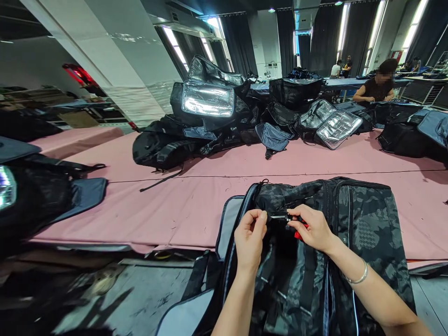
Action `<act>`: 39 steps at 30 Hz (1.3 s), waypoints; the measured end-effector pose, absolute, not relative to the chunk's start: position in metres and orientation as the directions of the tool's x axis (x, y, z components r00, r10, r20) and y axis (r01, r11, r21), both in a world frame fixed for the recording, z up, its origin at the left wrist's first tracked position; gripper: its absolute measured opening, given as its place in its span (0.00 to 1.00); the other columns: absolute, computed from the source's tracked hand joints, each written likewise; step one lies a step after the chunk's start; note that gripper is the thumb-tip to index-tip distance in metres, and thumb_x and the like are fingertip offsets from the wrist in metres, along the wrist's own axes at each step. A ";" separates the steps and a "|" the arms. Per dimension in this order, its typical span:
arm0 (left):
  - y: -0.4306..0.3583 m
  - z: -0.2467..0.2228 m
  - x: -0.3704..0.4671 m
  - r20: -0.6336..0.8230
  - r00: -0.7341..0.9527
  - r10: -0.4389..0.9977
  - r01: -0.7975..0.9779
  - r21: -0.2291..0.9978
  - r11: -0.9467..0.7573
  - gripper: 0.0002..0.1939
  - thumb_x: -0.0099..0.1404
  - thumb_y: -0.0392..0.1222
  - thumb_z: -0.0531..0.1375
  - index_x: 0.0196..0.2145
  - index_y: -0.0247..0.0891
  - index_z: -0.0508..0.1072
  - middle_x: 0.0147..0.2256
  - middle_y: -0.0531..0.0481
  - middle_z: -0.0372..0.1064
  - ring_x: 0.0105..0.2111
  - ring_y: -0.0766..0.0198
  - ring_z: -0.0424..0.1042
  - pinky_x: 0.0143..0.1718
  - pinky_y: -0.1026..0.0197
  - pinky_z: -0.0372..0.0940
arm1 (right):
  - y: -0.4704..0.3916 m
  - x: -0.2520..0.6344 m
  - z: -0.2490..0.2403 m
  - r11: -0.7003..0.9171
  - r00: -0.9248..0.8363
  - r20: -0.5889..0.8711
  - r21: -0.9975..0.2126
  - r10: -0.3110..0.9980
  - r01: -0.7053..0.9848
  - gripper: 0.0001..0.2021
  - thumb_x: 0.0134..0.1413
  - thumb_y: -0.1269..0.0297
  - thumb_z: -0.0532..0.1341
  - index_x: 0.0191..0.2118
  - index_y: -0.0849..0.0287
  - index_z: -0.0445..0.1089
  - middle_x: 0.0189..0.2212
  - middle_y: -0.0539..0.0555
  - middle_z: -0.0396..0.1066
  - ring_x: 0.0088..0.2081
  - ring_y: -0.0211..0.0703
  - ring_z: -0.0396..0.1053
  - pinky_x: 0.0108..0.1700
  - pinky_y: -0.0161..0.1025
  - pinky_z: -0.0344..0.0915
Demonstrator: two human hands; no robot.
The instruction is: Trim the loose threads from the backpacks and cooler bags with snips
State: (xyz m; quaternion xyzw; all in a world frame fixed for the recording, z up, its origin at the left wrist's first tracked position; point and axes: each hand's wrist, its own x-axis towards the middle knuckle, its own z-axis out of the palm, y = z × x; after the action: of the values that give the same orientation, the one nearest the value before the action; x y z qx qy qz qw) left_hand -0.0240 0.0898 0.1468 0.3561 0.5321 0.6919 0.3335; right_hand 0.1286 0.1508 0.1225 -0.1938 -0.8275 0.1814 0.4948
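A black camouflage backpack [367, 233] lies unzipped on the pink-covered table, its dark inside showing below my hands. My right hand [313, 228] is closed on small red-handled scissors [301, 230], their thin metal blades pointing left across the opening. Thumb and fingertips of my left hand [251, 233] are pinched together at the bag's upper left edge, close to the blade tips. What sits in that pinch is too small to make out. Grey-lined flaps [229, 224] of the backpack spread out to the left.
Pink cloth [168, 210] covers the long table. Black bags with silver lining [208, 99] are piled at the back, and another bag [38, 196] lies at the left. Across the table a co-worker [376, 84] handles bags. The table's front edge runs beneath the backpack.
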 end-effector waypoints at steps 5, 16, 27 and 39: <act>0.088 0.150 -0.026 0.125 -0.510 0.851 -0.093 0.976 -0.199 0.14 0.54 0.48 0.62 0.27 0.34 0.66 0.21 0.58 0.51 0.18 0.77 0.47 0.18 0.70 0.43 | 0.151 0.130 0.123 0.860 -0.423 0.756 -0.492 0.500 0.139 0.07 0.61 0.67 0.54 0.44 0.60 0.63 0.30 0.54 0.67 0.30 0.40 0.66 0.32 0.37 0.65; 0.088 0.143 -0.025 0.149 -0.488 0.860 -0.052 0.979 -0.199 0.13 0.55 0.48 0.62 0.27 0.34 0.67 0.22 0.57 0.53 0.18 0.76 0.48 0.18 0.70 0.44 | 0.152 0.130 0.121 0.886 -0.427 0.778 -0.431 0.461 0.172 0.07 0.62 0.65 0.53 0.43 0.60 0.64 0.30 0.55 0.68 0.30 0.40 0.67 0.31 0.37 0.65; 0.089 0.147 -0.023 0.140 -0.496 0.857 -0.073 0.977 -0.202 0.15 0.52 0.49 0.63 0.28 0.34 0.67 0.22 0.57 0.52 0.18 0.76 0.48 0.18 0.70 0.44 | 0.150 0.132 0.125 0.868 -0.394 0.775 -0.466 0.494 0.171 0.07 0.61 0.65 0.53 0.42 0.58 0.64 0.29 0.55 0.69 0.29 0.41 0.68 0.31 0.37 0.65; 0.111 0.136 -0.030 0.414 -0.350 0.840 0.448 0.862 -0.238 0.10 0.59 0.47 0.57 0.31 0.37 0.69 0.29 0.50 0.63 0.29 0.66 0.63 0.30 0.65 0.61 | 0.164 0.131 0.107 0.612 0.048 0.612 -0.790 0.789 0.022 0.08 0.59 0.62 0.55 0.43 0.57 0.64 0.37 0.55 0.68 0.40 0.43 0.68 0.40 0.39 0.66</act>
State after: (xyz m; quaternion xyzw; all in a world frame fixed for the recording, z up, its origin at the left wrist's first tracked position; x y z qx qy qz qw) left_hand -0.0299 0.1106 0.1363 0.5434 0.5928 0.5688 0.1723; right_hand 0.1306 0.1644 0.1069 -0.3254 -0.6229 0.2968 0.6465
